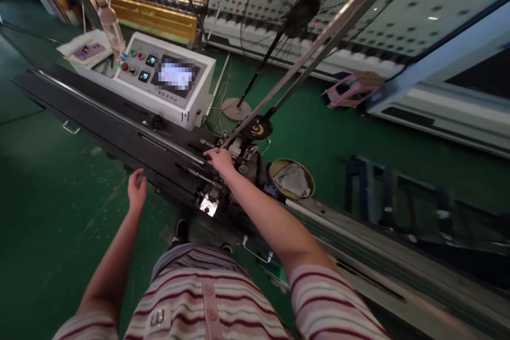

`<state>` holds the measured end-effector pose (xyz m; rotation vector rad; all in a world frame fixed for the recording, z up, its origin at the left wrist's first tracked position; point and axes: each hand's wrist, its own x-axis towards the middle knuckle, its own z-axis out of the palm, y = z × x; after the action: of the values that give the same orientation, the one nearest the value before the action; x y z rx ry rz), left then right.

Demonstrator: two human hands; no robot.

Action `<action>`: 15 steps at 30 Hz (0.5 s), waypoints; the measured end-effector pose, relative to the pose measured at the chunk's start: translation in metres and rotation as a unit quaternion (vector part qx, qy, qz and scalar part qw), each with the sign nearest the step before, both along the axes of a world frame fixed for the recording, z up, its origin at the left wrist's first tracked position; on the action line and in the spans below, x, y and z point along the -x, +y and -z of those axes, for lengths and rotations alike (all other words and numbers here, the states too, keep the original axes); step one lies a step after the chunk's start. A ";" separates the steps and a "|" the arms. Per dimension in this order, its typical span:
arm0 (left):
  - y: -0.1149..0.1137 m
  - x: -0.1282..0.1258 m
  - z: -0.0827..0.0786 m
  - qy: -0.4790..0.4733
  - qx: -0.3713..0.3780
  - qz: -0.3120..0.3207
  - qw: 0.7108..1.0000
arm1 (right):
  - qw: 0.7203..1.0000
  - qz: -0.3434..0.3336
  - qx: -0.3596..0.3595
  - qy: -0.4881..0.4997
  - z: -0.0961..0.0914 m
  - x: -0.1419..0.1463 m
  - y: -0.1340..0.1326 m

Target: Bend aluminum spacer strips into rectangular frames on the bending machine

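Observation:
My right hand (220,160) rests on the metal head of a long black machine bed (119,127), fingertips on the lower end of a long metal strip (319,37) that rises up and to the right. Whether the fingers pinch the strip or only touch it is unclear. My left hand (136,188) hovers free in front of the bed's near edge, fingers loosely apart, holding nothing. Small clamps and a shiny block (209,205) sit just below my right wrist.
A white control box (167,82) with buttons and a screen stands behind the bed, a plastic bottle (110,25) beside it. A standing fan (295,10) and a round tin (291,178) with a rag are to the right. Green floor lies all around.

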<state>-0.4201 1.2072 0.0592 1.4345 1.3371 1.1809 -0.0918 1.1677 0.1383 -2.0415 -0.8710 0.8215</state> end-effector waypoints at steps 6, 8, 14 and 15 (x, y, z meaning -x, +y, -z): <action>0.060 -0.073 -0.045 -0.264 0.244 -0.026 0.933 | 0.994 0.029 -0.037 0.101 -0.036 0.001 -0.008; 0.067 -0.093 -0.060 -0.292 0.298 0.012 0.909 | 0.988 0.039 -0.052 0.139 -0.054 -0.010 -0.030; 0.006 -0.161 -0.092 -0.363 0.202 0.186 0.890 | 0.977 0.065 -0.072 0.191 -0.095 -0.059 -0.119; -0.010 -0.174 -0.096 -0.357 0.176 0.197 0.896 | 0.976 0.072 -0.075 0.193 -0.097 -0.067 -0.134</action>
<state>-0.2457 1.1970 0.1553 0.8202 0.6532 0.9821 -0.0252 1.0337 0.2349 -1.7127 -0.5429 0.9967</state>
